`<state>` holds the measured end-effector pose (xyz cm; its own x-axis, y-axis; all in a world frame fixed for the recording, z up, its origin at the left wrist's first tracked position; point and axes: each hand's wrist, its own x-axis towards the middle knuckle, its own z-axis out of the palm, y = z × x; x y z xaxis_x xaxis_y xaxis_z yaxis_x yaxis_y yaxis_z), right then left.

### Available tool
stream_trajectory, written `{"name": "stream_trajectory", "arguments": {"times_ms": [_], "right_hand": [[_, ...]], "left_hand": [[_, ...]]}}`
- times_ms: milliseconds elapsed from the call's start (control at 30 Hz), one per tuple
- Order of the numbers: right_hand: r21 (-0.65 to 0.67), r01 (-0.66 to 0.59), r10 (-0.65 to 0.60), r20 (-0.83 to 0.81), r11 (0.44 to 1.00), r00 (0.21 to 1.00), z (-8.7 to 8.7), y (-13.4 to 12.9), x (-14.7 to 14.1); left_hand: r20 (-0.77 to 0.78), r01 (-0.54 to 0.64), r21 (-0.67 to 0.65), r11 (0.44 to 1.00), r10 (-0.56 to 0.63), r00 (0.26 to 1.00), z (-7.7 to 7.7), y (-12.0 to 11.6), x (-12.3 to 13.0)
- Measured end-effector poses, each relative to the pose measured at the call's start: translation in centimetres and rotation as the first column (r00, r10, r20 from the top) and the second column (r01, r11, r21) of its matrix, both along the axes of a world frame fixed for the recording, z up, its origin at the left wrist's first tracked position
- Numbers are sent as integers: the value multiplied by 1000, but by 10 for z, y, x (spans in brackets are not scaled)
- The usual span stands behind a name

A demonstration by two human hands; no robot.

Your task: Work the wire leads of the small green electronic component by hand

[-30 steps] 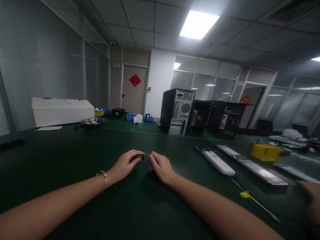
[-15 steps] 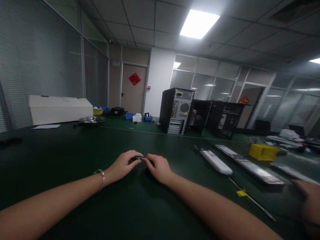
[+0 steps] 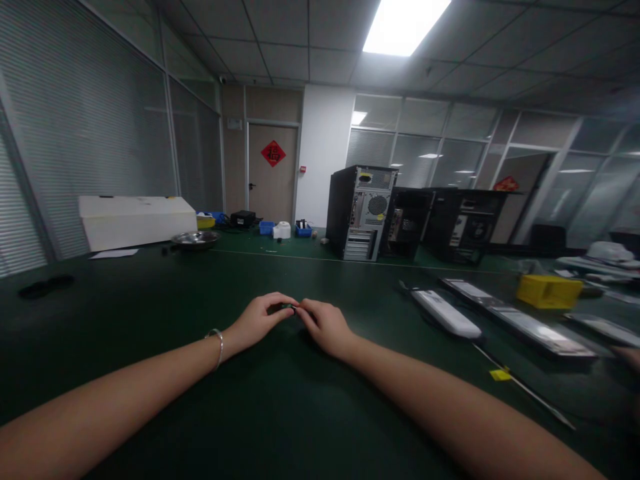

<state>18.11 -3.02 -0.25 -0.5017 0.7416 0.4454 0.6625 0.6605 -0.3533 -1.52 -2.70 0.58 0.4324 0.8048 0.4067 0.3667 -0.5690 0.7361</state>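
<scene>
Just above the green tabletop (image 3: 250, 413), my left hand (image 3: 261, 321) is closed in a pinch on a small greenish piece (image 3: 288, 307), perhaps a little circuit board; most of it is hidden by the fingers. Meeting it from the other side, my right hand (image 3: 327, 327) has thumb and fingertips pressed together at the piece's right end, where something small and light-coloured shows. Whether the right fingers hold a separate part cannot be made out. The fingertips of both hands nearly touch.
A white power strip (image 3: 447, 313), a long metal-topped unit (image 3: 520, 320), a thin rod with a yellow tag (image 3: 500, 375) and a yellow bin (image 3: 549, 291) lie to the right. Computer towers (image 3: 363, 213) stand behind; a metal dish (image 3: 195, 240) sits left. Another person's hand (image 3: 629, 357) shows at right.
My view has turned slightly left and down, so the scene sits further right. My hands stay together at the small piece, which is now more covered. The other person's hand has mostly left view.
</scene>
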Motion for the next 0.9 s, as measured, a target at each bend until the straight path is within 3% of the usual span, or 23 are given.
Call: {"name": "stream_trajectory", "arguments": {"times_ms": [100,267,500,700,900], "right_hand": [[-19,24,-24,-7,1000,1000,1,-1,0],[-17,50,-50,-22,999,998,1,-1,0],[-27,82,-83,-48,996,995,1,0,0],[-25,58,-60,-54,998,997,0,1,2],[-22,35,-36,-45,999,998,1,1,2]], "left_hand": [[77,-22,-37,999,25,997,-5,6,-1],[247,-2,-249,968,66,967,-8,9,0],[205,-36,-235,971,86,975,-4,9,1],[329,82,-331,940,34,944,-7,10,1],[270,73,-421,904,48,962,3,2,4]]}}
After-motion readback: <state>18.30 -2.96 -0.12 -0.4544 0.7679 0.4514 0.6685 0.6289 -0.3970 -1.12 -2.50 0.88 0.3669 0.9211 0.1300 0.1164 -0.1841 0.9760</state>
